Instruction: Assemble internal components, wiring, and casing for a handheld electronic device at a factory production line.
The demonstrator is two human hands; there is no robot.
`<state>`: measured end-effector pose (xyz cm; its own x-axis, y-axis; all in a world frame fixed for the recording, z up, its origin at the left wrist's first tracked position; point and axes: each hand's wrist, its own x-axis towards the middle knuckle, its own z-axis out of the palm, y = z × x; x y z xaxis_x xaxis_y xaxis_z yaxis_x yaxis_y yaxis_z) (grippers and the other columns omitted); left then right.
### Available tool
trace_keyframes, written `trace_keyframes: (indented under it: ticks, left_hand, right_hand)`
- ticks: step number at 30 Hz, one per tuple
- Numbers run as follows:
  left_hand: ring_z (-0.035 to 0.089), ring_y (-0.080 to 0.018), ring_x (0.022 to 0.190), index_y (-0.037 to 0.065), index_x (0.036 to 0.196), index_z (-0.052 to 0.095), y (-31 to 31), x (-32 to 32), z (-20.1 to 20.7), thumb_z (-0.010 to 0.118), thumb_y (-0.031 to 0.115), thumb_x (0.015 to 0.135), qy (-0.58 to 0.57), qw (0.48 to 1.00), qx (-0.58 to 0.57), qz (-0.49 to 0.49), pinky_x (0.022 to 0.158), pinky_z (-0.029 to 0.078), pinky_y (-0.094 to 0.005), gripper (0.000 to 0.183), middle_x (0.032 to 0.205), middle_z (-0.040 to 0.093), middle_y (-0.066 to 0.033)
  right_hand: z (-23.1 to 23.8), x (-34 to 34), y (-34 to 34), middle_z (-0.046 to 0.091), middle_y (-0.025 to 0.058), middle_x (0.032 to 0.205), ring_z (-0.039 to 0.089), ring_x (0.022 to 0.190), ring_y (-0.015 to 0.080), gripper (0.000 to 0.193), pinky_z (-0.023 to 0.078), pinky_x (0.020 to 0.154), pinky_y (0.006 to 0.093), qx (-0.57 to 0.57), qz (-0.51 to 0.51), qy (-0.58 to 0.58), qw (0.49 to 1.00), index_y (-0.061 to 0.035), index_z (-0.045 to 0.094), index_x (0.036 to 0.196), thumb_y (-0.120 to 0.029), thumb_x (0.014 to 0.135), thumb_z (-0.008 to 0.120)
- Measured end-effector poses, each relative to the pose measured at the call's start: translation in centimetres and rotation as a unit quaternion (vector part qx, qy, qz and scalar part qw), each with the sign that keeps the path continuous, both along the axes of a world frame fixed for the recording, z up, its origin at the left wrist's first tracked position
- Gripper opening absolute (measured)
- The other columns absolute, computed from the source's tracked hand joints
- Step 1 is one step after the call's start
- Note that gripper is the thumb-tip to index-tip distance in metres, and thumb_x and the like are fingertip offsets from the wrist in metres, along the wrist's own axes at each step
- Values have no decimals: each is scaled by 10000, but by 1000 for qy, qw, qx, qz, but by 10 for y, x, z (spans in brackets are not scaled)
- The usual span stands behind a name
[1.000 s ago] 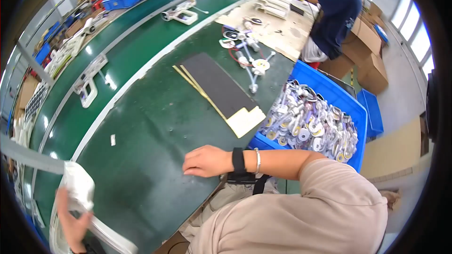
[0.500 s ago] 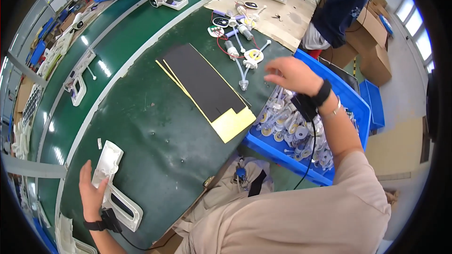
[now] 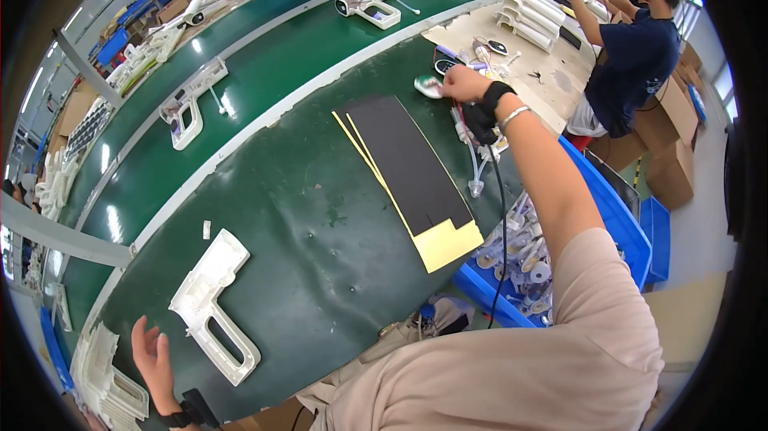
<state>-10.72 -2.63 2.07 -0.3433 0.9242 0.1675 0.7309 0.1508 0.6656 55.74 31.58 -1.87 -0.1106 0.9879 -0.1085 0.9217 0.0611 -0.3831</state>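
My right hand (image 3: 466,84) reaches to the far side of the green work table and pinches a small white oval piece with a green circuit board (image 3: 428,86). Wired parts with clear tubes (image 3: 477,161) lie under and beside that wrist, partly hidden by it. My left hand (image 3: 154,357) is raised at the near left with its fingers apart, holding nothing. Just right of it, a white pistol-shaped plastic shell half (image 3: 214,303) lies with its hollow side up, apart from the hand. A small white piece (image 3: 206,229) rests near the shell's top.
A black sheet with yellow edges (image 3: 404,159) lies mid-table. The blue bin (image 3: 628,243) at right holds many tubed parts. Stacked white shells (image 3: 100,363) stand at near left. Beyond the table, a conveyor (image 3: 272,71) carries shell assemblies. A co-worker (image 3: 640,55) works at far right.
My right hand has moved from above the blue bin to the far parts and taken hold of the oval piece. My left hand has drawn away from the shell. The view has shifted.
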Motion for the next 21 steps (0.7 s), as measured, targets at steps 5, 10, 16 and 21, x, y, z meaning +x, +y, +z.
trace_keyframes:
  ticks: [5, 10, 16, 21]
  left_hand:
    - [584, -181, 974, -13, 1274, 496, 22, 2, 21, 551, 29, 872, -9, 999, 14, -29, 864, 458, -295, 408, 1196, 571, -112]
    - [606, -215, 1036, -15, 1263, 514, 88, 96, 69, 629, 31, 795, -34, 972, 69, -221, 909, 464, -332, 484, 1156, 613, -148]
    - [597, -191, 995, 27, 1314, 472, 135, 221, 113, 690, 194, 808, -265, 855, 250, -368, 843, 483, -320, 576, 1113, 619, -117]
    - [557, -87, 709, -28, 1279, 468, 129, 210, 106, 704, 291, 831, -263, 890, 82, -364, 629, 479, -246, 598, 996, 599, -84]
  right_hand:
    - [57, -14, -42, 637, 52, 770, 599, 707, 110, 150, 475, 654, 231, 39, 11, 491, 870, -45, 517, 942, -193, 966, 523]
    - [166, -92, -113, 606, 53, 797, 593, 737, 120, 162, 488, 697, 259, 219, 192, 465, 836, -26, 482, 933, -181, 979, 490]
    - [194, -201, -171, 574, 47, 719, 562, 631, 92, 169, 454, 556, 250, 224, 281, 444, 821, -24, 457, 847, -134, 924, 559]
    - [133, -281, -202, 615, 128, 845, 638, 746, 200, 175, 499, 616, 301, 53, 228, 454, 860, -3, 497, 910, -132, 884, 614]
